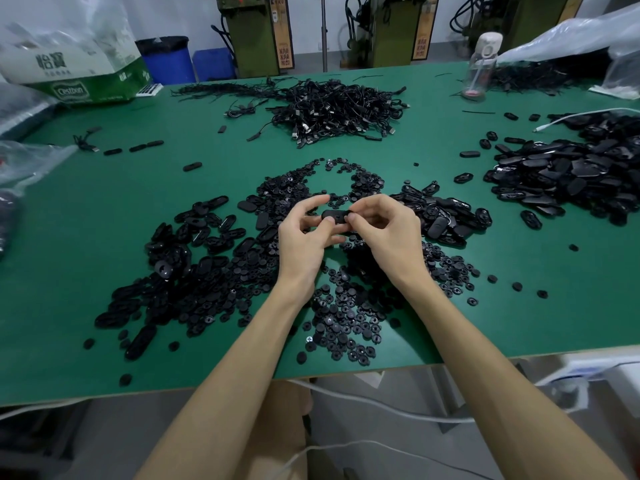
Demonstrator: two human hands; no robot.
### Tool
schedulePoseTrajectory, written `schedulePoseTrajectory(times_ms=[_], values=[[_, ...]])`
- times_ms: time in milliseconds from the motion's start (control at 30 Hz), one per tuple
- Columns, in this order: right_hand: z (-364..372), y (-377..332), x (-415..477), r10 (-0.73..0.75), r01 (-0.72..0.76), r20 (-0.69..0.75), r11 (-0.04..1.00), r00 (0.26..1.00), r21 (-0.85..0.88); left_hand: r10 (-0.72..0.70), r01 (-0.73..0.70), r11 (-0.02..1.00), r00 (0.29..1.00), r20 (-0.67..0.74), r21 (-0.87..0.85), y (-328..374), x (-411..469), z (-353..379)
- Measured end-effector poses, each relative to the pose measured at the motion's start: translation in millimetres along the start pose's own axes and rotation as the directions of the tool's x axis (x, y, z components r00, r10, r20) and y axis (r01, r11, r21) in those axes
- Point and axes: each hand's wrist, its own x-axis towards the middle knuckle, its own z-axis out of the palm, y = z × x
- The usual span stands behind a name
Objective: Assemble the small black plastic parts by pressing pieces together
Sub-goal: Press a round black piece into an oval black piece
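An oval black part (335, 216) was pinched between left hand (306, 233) and right hand (384, 230), evidently steadied for pressing pieces together.

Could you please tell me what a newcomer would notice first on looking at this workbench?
First come the hands at the centre: the left hand and right hand pinch one oval black part between their fingertips above the green table. Around them lie heaps of small black pieces: round discs towards the front edge, oval shells at the far right, and a tangle of black cables behind.
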Motion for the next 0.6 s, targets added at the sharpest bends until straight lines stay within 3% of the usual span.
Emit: schedulePoseTrajectory(times_ms=[600], values=[[0.6, -1.8, -1.4, -0.015, 0.016, 0.029, 0.999, 0.999, -0.048, -0.003, 0.002, 1.000, 1.000, 0.024, 0.030, 3.2, -2.9, -1.0]])
